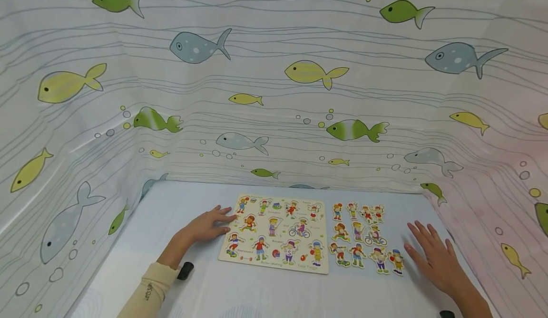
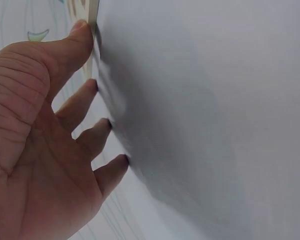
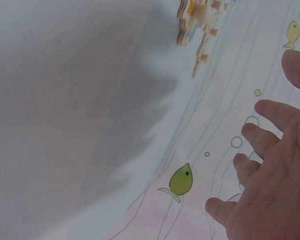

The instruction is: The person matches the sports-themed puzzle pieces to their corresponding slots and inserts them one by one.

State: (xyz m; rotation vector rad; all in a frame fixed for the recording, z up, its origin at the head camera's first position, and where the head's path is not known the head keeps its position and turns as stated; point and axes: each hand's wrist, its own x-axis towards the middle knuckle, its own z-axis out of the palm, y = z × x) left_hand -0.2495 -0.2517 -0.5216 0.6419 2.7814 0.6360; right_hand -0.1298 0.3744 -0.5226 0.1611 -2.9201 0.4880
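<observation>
the left hand's [image 1: 207, 226] fingers are apart and loosely bent, the thumb at the edge of the puzzle board [image 1: 261, 226], gripping nothing; the right hand [image 1: 435, 257] has its fingers spread wide, holding nothing, just beside the figure pieces [image 1: 341, 232]; the board lies flat between the hands, near the left one, printed with children at sports; the pieces, cut to matching figures, lie in three rows just right of it, some touching or overlapping; a cream sleeve [image 1: 143, 295] covers the left forearm; the pale table [image 1: 274, 296] meets a sheet [image 1: 261, 71] patterned with green, yellow and blue-grey fish
</observation>
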